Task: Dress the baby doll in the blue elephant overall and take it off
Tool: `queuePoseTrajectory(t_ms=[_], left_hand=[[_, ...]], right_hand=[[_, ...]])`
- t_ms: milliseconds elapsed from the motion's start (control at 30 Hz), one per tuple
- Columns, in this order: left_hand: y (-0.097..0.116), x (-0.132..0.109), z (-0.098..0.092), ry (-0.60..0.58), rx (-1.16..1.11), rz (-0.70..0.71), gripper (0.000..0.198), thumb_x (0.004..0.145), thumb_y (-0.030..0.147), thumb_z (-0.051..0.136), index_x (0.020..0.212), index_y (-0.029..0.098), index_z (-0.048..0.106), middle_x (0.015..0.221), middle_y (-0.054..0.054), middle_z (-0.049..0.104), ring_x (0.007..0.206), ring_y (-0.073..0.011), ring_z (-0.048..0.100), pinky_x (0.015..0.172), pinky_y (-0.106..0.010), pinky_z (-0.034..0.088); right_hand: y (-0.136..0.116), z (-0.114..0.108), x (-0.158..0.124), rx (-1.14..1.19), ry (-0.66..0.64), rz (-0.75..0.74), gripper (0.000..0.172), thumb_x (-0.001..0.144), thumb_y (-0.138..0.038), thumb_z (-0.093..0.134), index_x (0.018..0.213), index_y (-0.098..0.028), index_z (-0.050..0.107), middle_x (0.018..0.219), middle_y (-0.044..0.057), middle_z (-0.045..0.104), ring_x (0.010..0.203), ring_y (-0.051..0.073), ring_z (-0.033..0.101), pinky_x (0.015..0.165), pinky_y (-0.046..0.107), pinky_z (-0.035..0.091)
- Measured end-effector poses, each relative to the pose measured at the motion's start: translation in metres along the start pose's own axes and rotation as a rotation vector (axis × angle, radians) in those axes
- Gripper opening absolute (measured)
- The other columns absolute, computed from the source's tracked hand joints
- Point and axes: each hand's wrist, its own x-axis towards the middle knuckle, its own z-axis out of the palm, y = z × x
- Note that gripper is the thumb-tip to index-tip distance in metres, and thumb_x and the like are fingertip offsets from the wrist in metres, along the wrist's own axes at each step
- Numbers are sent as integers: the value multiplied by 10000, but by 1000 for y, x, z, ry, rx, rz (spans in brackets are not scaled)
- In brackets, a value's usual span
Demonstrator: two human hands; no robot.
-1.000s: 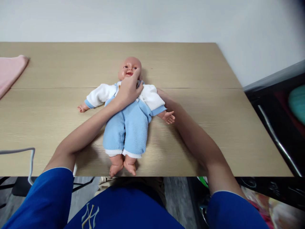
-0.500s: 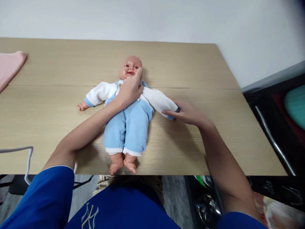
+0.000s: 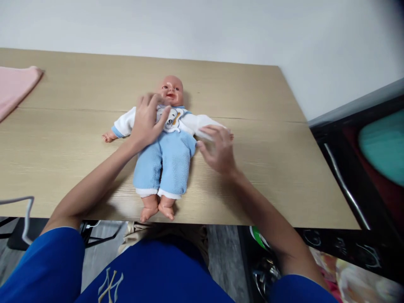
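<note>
So the plastic baby doll in a white top and blue fleece pants (image 3: 167,143) is lying face up mid-table on the light wood-grain table (image 3: 268,160). Left hand (image 3: 147,120) rests on its chest and shoulder, fingers loosely spread. Right hand (image 3: 217,147) covers the doll's white sleeve, open I think, though it's blurry.

The surface (image 3: 268,168) in front of me was pale wood-grain board, with a thin seam (image 3: 63,110) running across it from left to right. The doll (image 3: 164,160) lay on its back near the middle, its head toward the far wall and its bare feet just at the near edge. A pink cloth (image 3: 14,86) lay at the far left, cut off by the frame. A white wire (image 3: 27,206) showed at the near left edge.
</note>
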Motion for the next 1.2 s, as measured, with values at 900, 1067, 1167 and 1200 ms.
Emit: queuePoseTrajectory(t_ms=[900,1067,1167,1200], left_hand=[[-44,-67,-50,-244,-919,-613,637,822,759,1024,932,235,677,851,-5,566,771,-179,525,725,-331,461],[-46,-67,-48,-227,-858,-582,686,856,847,964,977,276,605,822,7,517,715,-179,491,671,-347,451],[-50,-68,-44,-172,-766,-538,702,887,897,903,1034,299,568,827,16,492,707,-184,485,660,-352,432],[-51,-68,-42,-153,-738,-521,700,905,910,875,1046,303,557,836,13,495,716,-189,492,664,-356,433]], right_hand=[[17,58,23,721,-54,394,629,872,-782,919,1140,-321,584,1054,19,616,1006,249,624,920,390,563],[13,56,16,484,-61,371,551,1009,-834,751,1077,-303,623,987,18,625,957,248,606,897,409,537],[12,52,15,447,-84,360,619,1027,-895,712,943,-294,586,876,-4,541,861,226,525,829,400,504],[12,51,15,457,-88,358,649,1023,-920,700,919,-294,562,853,-11,507,835,219,499,810,396,494]])
